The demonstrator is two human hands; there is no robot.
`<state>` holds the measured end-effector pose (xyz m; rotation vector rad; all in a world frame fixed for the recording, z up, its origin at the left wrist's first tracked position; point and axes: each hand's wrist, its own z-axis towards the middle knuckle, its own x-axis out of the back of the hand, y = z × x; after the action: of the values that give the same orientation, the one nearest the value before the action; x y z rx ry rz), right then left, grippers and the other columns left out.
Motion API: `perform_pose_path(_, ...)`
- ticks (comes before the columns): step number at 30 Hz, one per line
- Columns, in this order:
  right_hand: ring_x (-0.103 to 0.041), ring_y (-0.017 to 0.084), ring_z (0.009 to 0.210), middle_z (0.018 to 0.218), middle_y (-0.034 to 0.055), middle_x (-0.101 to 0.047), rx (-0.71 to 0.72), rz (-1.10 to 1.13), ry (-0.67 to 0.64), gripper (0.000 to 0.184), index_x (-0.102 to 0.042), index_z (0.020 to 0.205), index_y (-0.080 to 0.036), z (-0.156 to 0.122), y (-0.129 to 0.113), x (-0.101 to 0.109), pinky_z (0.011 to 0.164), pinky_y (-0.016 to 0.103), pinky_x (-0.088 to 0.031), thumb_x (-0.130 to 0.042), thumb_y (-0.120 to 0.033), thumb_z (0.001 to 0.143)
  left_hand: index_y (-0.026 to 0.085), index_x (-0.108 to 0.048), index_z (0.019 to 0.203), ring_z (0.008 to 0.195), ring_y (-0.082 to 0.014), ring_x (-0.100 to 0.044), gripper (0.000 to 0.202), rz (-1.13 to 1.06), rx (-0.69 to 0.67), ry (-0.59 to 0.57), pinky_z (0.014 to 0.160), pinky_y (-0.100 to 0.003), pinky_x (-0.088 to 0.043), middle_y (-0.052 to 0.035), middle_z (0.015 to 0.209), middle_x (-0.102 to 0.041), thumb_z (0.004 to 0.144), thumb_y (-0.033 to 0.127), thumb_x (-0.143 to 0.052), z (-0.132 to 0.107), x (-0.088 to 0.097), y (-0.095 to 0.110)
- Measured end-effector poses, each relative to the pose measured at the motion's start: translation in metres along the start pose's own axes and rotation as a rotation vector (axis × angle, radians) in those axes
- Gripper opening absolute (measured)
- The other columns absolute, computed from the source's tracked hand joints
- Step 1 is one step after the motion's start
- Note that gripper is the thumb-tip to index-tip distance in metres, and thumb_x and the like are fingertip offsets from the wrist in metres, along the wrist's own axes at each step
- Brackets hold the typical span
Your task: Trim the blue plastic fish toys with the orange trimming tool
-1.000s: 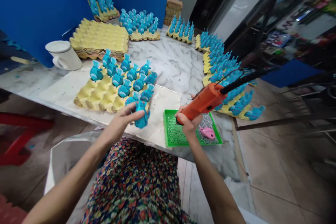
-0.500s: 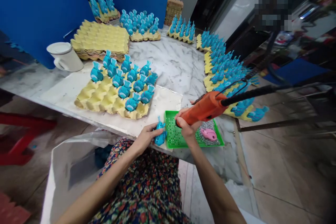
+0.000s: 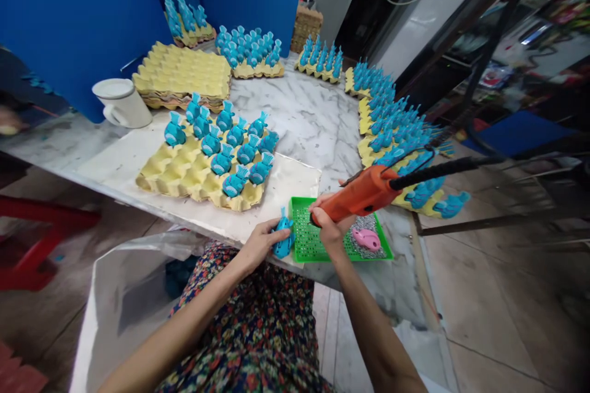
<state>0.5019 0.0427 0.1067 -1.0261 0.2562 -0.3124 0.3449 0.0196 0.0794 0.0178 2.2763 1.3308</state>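
Note:
My left hand [image 3: 262,245] is closed around a blue plastic toy [image 3: 284,238], fish-like with a tail fin, at the table's front edge. Beside it sits a green perforated tray [image 3: 302,252] holding many small metal screws [image 3: 367,221] and a pink plastic piece [image 3: 366,238]. Above the tray, my right hand [image 3: 329,227] grips an orange power screwdriver [image 3: 364,193] with a black cord; its tip is hidden behind my fingers. To the left, a yellow egg-carton tray [image 3: 168,172] carries several blue toys [image 3: 222,159] standing tail up.
A stack of egg-carton trays [image 3: 184,73] and a white lidded mug [image 3: 120,104] stand back left. More filled trays line the back and right of the marble table [image 3: 304,110]. A white bag [image 3: 106,295] hangs open by my lap; a dark metal frame [image 3: 483,67] rises at right.
The view has shifted slightly, so the table things appear a little lower and further right. Both hands keep their holds on the toy and the screwdriver.

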Motion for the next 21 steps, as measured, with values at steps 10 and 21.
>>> perform_pose_path(10,-0.054,0.015,0.051,0.062,-0.0029,-0.061,0.063,0.099,0.042,0.005,-0.063,0.066,-0.020,0.008,-0.025,-0.009,0.053,0.031,-0.046,-0.066,-0.022,0.069,0.014,-0.072,0.093,0.074,-0.0170,-0.057,0.038,-0.014,-0.047,-0.018,0.070,-0.026,-0.045,-0.0027,0.084,-0.069,0.069,0.042,-0.076,0.000,-0.003,-0.003)
perform_pose_path(21,-0.053,0.017,0.054,0.065,-0.0008,-0.059,0.002,0.197,-0.146,0.010,-0.062,0.072,-0.021,-0.004,-0.036,-0.028,0.054,0.034,-0.047,-0.068,-0.030,0.073,0.012,-0.072,0.098,0.068,-0.0141,-0.052,0.044,0.014,-0.108,-0.007,0.064,-0.024,-0.042,-0.0005,0.077,-0.064,0.068,0.043,-0.077,0.003,-0.003,-0.008)
